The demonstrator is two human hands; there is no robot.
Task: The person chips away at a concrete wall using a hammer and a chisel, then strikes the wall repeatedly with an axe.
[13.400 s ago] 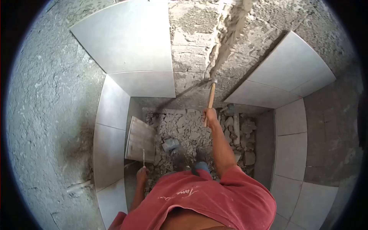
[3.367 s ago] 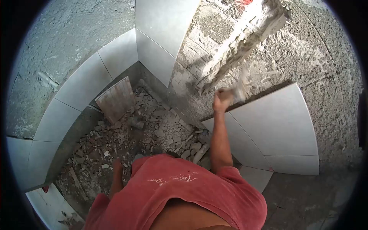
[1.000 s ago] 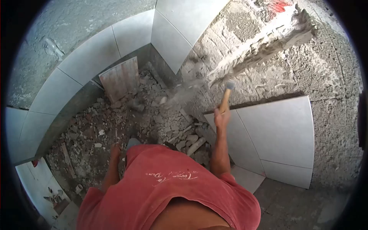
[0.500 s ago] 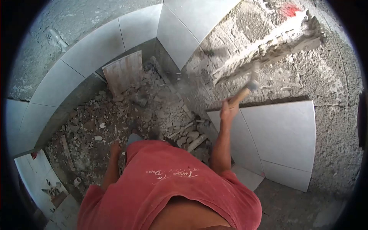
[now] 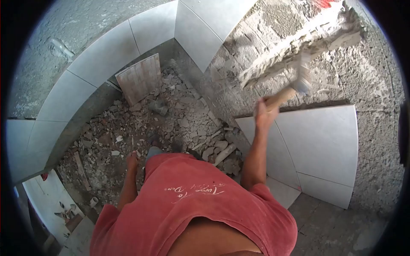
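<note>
My right hand [image 5: 265, 114] is wrapped round the wooden handle of a hammer [image 5: 282, 97]. The hammer's head is smeared by motion and lies over the rough wall, just below a long broken groove [image 5: 294, 55]. Below that hand, light grey tiles [image 5: 316, 138] cover the lower wall. My left hand [image 5: 133, 158] hangs low at my side above the rubble [image 5: 106, 138], its fingers curled; whether anything is inside them is hidden.
A loose tile piece [image 5: 140, 79] leans against the far tiled wall. A grey pipe fitting [image 5: 159, 106] and broken chunks [image 5: 222, 149] lie in the rubble. At the lower left is a white ledge [image 5: 47, 194] with small items. A pipe stub [image 5: 62, 47] sticks out of the left wall.
The hammer and my right hand have shifted right in the view, the head now further along the wall below the groove. My left hand stays low; the whole view has shifted slightly.
</note>
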